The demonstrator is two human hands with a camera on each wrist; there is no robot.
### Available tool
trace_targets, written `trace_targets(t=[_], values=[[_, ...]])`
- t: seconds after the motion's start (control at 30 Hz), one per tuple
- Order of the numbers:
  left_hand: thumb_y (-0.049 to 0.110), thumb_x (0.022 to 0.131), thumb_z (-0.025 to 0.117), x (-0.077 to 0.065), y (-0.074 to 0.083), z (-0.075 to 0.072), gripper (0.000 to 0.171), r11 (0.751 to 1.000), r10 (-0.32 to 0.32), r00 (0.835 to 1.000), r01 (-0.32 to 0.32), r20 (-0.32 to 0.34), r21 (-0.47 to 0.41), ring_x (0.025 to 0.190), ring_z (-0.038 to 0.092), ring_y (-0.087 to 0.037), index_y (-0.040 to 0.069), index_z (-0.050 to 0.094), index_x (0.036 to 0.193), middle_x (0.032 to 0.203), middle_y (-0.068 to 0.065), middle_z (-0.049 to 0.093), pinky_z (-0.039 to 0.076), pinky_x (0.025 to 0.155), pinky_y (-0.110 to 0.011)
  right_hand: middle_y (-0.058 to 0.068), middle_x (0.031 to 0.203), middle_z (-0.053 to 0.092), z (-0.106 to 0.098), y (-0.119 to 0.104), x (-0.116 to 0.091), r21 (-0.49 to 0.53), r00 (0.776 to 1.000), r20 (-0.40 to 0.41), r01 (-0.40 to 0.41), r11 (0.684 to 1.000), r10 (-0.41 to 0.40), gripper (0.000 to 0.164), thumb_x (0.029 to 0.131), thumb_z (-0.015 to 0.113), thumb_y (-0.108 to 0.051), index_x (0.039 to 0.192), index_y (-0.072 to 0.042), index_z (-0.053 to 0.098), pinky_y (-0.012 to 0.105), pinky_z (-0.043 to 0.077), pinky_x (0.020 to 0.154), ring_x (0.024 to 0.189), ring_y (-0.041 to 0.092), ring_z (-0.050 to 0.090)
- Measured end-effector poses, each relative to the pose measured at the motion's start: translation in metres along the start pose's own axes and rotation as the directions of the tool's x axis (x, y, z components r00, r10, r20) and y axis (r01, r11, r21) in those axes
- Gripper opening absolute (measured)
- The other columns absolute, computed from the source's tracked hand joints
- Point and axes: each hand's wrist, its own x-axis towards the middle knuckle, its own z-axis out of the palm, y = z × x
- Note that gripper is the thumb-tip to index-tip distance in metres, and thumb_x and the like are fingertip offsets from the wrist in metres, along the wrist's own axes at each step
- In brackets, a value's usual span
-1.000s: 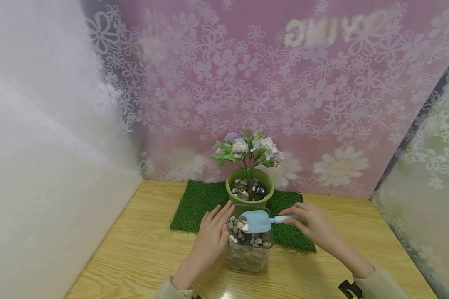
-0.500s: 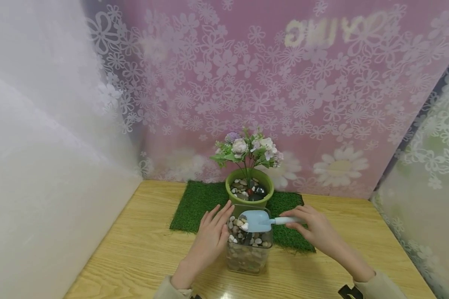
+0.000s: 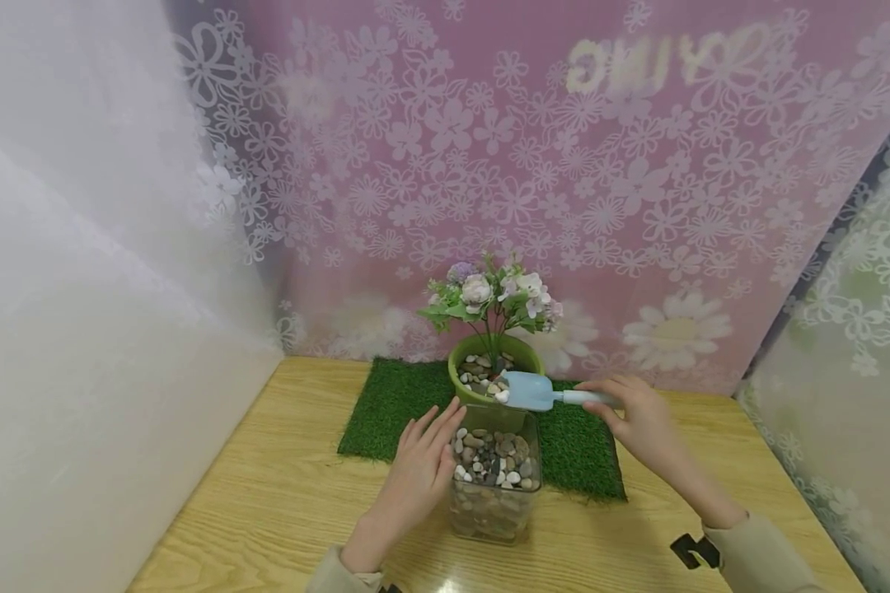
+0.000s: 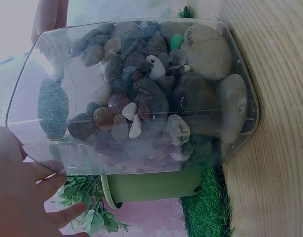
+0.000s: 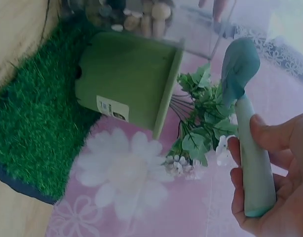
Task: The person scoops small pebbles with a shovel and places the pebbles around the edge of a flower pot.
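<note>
Shovel (image 3: pixel 530 391) bearing pebbles (image 3: pixel 498 389) near green pot (image 5: pixel 127 81)
Right hand (image 3: pixel 641 420) grips its handle (image 5: pixel 253 153); left hand (image 3: pixel 419 463), fingers extended, touches clear container (image 3: pixel 491 515).

You're somewhere booth-like, room type unclear: pink flower-printed backdrop sheet (image 3: pixel 415 165), pale hanging side sheets (image 3: pixel 89 313) screen yellow wood-grain counter (image 3: pixel 267 502).

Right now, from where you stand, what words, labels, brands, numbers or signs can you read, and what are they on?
"YING", apparently: pale mirror-reversed letters on or behind the pink floral backdrop; marks beside them are too blurred to read.
White label on the green flowerpot: printed, but too small and blurred to read.
</note>
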Motion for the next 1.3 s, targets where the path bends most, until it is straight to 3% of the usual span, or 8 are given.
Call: trace_targets(t=[0.07, 0.13, 0.3, 0.4, 0.6, 0.87, 1.0, 1.3], values=[[0.015, 0.108, 0.042, 0.0, 0.0, 0.0, 0.05, 1.0, -0.001, 1.0, 0.001, 0.001, -0.007, 0.148, 0.034, -0.033, 0.017, 0.04, 0.158, 0.165, 0.005, 0.031, 0.025, 0.116, -0.067, 0.012, 0.099, 0.074, -0.002, 0.003, 0.005, -0.027, 1.0, -0.014, -0.011, 1.0, 0.01, 0.025, 0.083, 0.081, -0.007, 0.107, -0.01, 0.078, 0.045, 0.049, 0.063, 0.085, 0.032, 0.065], [0.015, 0.108, 0.042, 0.0, 0.0, 0.0, 0.05, 1.0, -0.001, 1.0, 0.001, 0.001, -0.014, 0.148, 0.034, -0.034, 0.017, 0.04, 0.158, 0.165, 0.005, 0.031, 0.024, 0.116, -0.067, 0.013, 0.095, 0.073, -0.004, 0.007, 0.01, -0.048, 0.999, -0.005, -0.039, 0.998, 0.039, 0.024, 0.085, 0.08, -0.009, 0.109, -0.008, 0.077, 0.037, 0.043, 0.056, 0.072, 0.027, 0.061], [0.015, 0.108, 0.042, 0.0, 0.0, 0.001, 0.049, 1.0, -0.002, 1.0, 0.002, -0.004, -0.019, 0.147, 0.035, -0.035, 0.016, 0.04, 0.157, 0.165, 0.004, 0.032, 0.025, 0.115, -0.067, 0.016, 0.094, 0.073, -0.006, 0.018, 0.022, -0.069, 0.994, 0.03, -0.1, 0.993, 0.103, 0.024, 0.091, 0.075, -0.011, 0.115, -0.008, 0.076, 0.027, 0.027, 0.046, 0.052, 0.014, 0.036], [0.015, 0.108, 0.042, 0.0, 0.0, 0.001, 0.049, 1.0, -0.004, 1.0, 0.004, -0.005, -0.022, 0.147, 0.035, -0.035, 0.016, 0.04, 0.157, 0.165, 0.003, 0.032, 0.024, 0.115, -0.067, 0.018, 0.096, 0.072, -0.004, 0.024, 0.028, -0.091, 0.993, 0.026, -0.11, 0.99, 0.112, 0.024, 0.092, 0.074, -0.011, 0.116, -0.008, 0.075, 0.028, 0.027, 0.047, 0.053, 0.014, 0.035], [0.015, 0.108, 0.042, 0.0, 0.0, 0.001, 0.05, 1.0, -0.003, 1.0, 0.002, -0.004, -0.029, 0.148, 0.034, -0.034, 0.016, 0.04, 0.157, 0.164, 0.002, 0.033, 0.025, 0.115, -0.068, 0.011, 0.083, 0.065, 0.002, 0.036, 0.037, -0.161, 0.992, 0.025, -0.121, 0.979, 0.127, 0.023, 0.091, 0.075, -0.013, 0.112, -0.004, 0.076, 0.03, 0.031, 0.05, 0.06, 0.019, 0.041], [0.016, 0.108, 0.041, 0.0, 0.001, 0.0, 0.049, 0.999, -0.01, 1.0, 0.01, 0.004, -0.038, 0.148, 0.034, -0.034, 0.016, 0.04, 0.157, 0.165, 0.003, 0.032, 0.023, 0.116, -0.068, 0.015, 0.089, 0.069, 0.012, 0.048, 0.05, -0.258, 0.999, -0.003, -0.037, 0.965, 0.038, 0.021, 0.086, 0.079, -0.012, 0.105, -0.005, 0.078, 0.044, 0.045, 0.064, 0.075, 0.03, 0.055], [0.017, 0.108, 0.04, 0.0, 0.001, 0.0, 0.049, 0.999, -0.01, 1.0, 0.01, 0.003, -0.039, 0.149, 0.033, -0.033, 0.016, 0.04, 0.157, 0.165, 0.003, 0.032, 0.023, 0.116, -0.068, 0.014, 0.088, 0.068, 0.014, 0.047, 0.057, -0.34, 1.0, -0.002, 0.016, 0.94, -0.018, 0.021, 0.082, 0.082, -0.01, 0.102, -0.004, 0.077, 0.049, 0.045, 0.073, 0.084, 0.034, 0.058], [0.017, 0.109, 0.04, 0.0, 0.0, 0.0, 0.049, 0.999, -0.013, 1.0, 0.013, 0.002, -0.03, 0.148, 0.034, -0.032, 0.016, 0.04, 0.157, 0.165, 0.004, 0.032, 0.025, 0.115, -0.068, 0.013, 0.086, 0.066, 0.019, 0.046, 0.064, -0.463, 0.993, -0.02, 0.093, 0.882, -0.115, 0.026, 0.073, 0.089, -0.01, 0.096, -0.005, 0.078, 0.044, 0.041, 0.068, 0.083, 0.032, 0.057]])
